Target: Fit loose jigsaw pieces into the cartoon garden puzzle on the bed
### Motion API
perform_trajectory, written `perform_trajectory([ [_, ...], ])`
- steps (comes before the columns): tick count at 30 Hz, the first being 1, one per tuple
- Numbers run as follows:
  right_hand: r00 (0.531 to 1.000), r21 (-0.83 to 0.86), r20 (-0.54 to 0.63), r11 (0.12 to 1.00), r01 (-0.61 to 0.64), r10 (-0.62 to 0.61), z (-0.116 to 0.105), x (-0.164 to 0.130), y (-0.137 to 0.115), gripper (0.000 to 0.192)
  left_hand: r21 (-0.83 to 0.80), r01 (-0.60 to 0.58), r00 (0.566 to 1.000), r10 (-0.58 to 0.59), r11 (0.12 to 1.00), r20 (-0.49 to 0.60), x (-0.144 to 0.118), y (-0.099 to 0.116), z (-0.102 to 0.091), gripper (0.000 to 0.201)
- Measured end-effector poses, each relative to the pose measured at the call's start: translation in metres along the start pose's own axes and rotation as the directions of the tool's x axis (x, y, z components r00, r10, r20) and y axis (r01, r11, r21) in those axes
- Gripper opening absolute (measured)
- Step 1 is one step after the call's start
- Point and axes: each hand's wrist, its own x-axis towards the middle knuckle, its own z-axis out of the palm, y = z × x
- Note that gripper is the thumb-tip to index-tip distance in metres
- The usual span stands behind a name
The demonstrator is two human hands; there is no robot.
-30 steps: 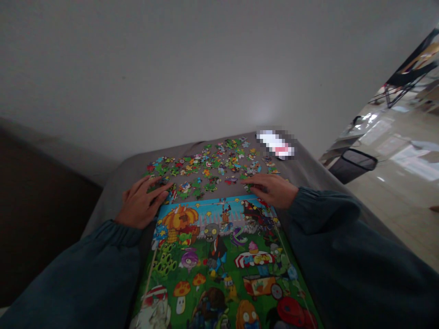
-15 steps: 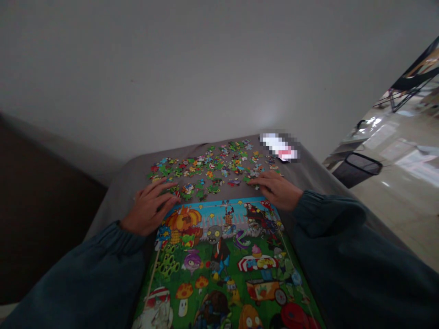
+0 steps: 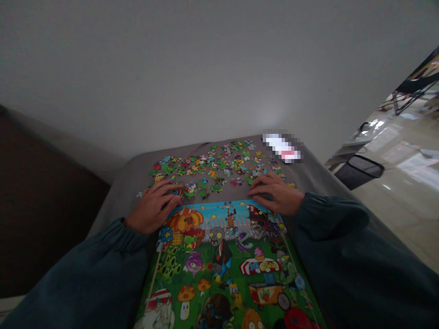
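Note:
A printed puzzle picture (image 3: 219, 256), full of cartoon zombies and plants, lies flat in front of me. Loose jigsaw pieces (image 3: 212, 173) are spread beyond its far edge. My left hand (image 3: 154, 206) rests by the picture's far left corner, fingers apart and reaching over a few pieces, with nothing visible held. By the far right corner is my right hand (image 3: 276, 193), its fingers slightly bent and spread, the thumb over the picture's blue top edge. A green piece (image 3: 249, 181) lies just beyond the right fingertips.
Grey cloth (image 3: 128, 171) covers the table. A blurred bright, phone-shaped object (image 3: 283, 148) lies at its far right corner. A pale wall (image 3: 206, 73) rises directly behind. To the right, a dark mesh basket (image 3: 360, 171) stands beyond the table, over a shiny tiled floor (image 3: 401, 201).
My right fingers have drawn back slightly from the green piece, and the thumb now shows spread over the picture's edge. My left hand has stayed nearly still. The view shifted a little.

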Motion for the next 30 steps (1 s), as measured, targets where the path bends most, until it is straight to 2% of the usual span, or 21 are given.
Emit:
perform_trajectory([
  [5,0.997,0.029,0.067,0.999,0.024,-0.026,-0.002,0.0,-0.002,0.027,-0.07,-0.004,1.0,0.006,0.998,0.019,-0.001,-0.003,-0.004,0.062],
  [9,0.995,0.045,0.093,0.999,0.028,-0.033,-0.001,-0.001,0.001,0.027,-0.117,0.068,0.992,-0.079,0.991,-0.098,-0.006,-0.021,-0.017,0.064],
  [11,0.997,0.041,0.072,0.999,0.024,-0.027,0.003,-0.002,0.004,0.026,-0.143,0.128,0.975,-0.151,0.981,-0.163,-0.01,-0.033,-0.025,0.064],
  [13,0.999,0.04,0.042,0.999,0.023,-0.025,0.007,-0.003,0.006,0.026,-0.146,0.168,0.965,-0.193,0.975,-0.177,-0.013,-0.045,-0.03,0.062],
  [17,0.999,0.047,0.036,0.999,0.023,-0.024,0.008,-0.003,0.008,0.027,-0.125,0.151,0.983,-0.162,0.981,-0.085,-0.02,-0.057,-0.028,0.064],
  [20,0.998,0.039,0.065,0.999,0.015,-0.017,0.004,-0.002,0.006,0.027,-0.063,0.117,0.989,-0.11,0.991,0.098,-0.026,-0.058,-0.02,0.066],
  [23,0.998,0.026,0.065,1.0,0.013,-0.015,0.002,-0.001,0.004,0.026,-0.006,0.112,0.966,-0.107,0.994,0.235,-0.03,-0.058,-0.016,0.062],
  [27,0.998,0.016,0.065,1.0,0.016,-0.017,0.003,-0.002,0.005,0.025,0.006,0.134,0.975,-0.132,0.991,0.181,-0.029,-0.062,-0.014,0.039],
  [30,0.998,0.01,0.06,1.0,0.018,-0.018,0.004,-0.002,0.005,0.024,0.017,0.171,0.98,-0.171,0.985,0.105,-0.025,-0.067,-0.011,0.039],
])
